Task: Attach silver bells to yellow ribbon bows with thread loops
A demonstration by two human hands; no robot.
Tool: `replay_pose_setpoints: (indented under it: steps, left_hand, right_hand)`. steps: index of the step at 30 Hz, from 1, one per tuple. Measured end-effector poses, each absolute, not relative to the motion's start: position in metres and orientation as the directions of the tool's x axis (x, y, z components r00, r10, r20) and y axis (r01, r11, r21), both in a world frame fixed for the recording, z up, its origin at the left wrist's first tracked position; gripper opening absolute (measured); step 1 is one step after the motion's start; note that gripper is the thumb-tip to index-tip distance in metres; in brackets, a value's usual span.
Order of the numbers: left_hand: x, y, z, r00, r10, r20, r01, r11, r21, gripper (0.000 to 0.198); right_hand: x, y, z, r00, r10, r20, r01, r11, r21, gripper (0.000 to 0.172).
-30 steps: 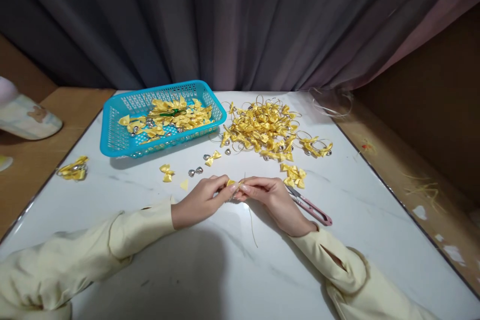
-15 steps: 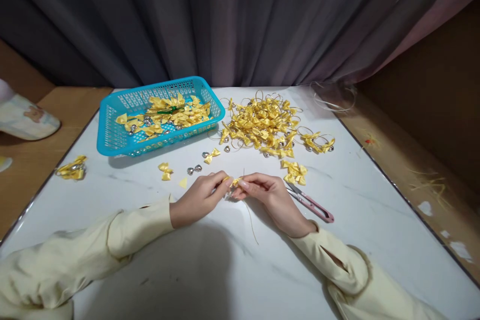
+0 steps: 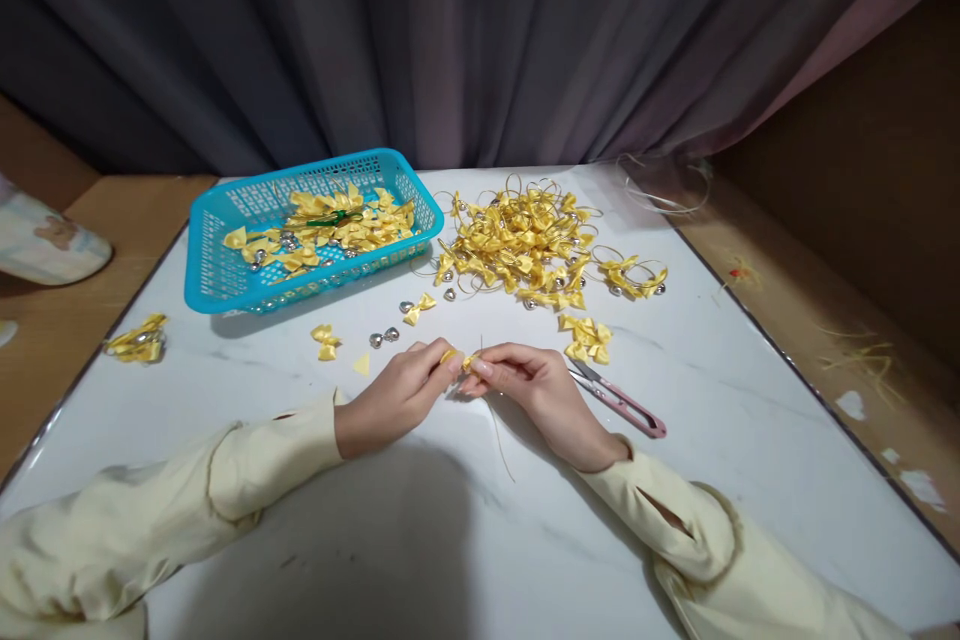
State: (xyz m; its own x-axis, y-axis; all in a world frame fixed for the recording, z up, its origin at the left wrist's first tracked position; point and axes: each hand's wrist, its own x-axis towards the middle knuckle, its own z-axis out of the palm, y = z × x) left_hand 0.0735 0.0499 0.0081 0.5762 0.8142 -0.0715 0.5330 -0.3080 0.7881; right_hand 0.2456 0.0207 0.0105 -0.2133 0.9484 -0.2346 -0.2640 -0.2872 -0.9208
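Between my two hands is a small yellow ribbon bow (image 3: 469, 360), mostly covered by fingers. My left hand (image 3: 401, 392) pinches its left side between thumb and forefinger. On its other side my right hand (image 3: 529, 390) is closed, thumb and forefinger pressed on the bow. A thin gold cord (image 3: 501, 440) hangs from it down toward the table, and a short end sticks up. Just beyond my hands lie two silver bells (image 3: 384, 337), a loose bow (image 3: 326, 342) and another bow (image 3: 420, 309) beside a bell. Pink thread snips (image 3: 619, 402) rest close to my right hand.
A blue plastic basket (image 3: 201, 265) holding yellow bows and bells stands at the back left. Right of it is a heap of bows on gold cord loops (image 3: 521, 235). More bows (image 3: 141, 340) lie by the left table edge. A cup (image 3: 52, 238) lies at far left.
The view has shifted slightly. Both hands keep hold of the bow, and a little more yellow ribbon shows at my left fingertips.
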Motion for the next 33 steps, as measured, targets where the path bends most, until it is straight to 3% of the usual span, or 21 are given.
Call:
replay_pose_setpoints:
  steps: [15,33]
  left_hand:
    - [0.072,0.0514,0.0086,0.555,0.828,-0.078,0.476,-0.239,0.846,0.029]
    - [0.0717,0.0515,0.0076,0.481,0.875,-0.058,0.444,-0.186,0.876,0.026]
  right_hand:
    - [0.2479,0.0208,0.0106,-0.197,0.955,-0.223,-0.175,-0.258,-0.95,0.023]
    - [0.2513,0.0212,0.009,-0.179,0.954,-0.242,-0.214,-0.278,-0.936,0.024]
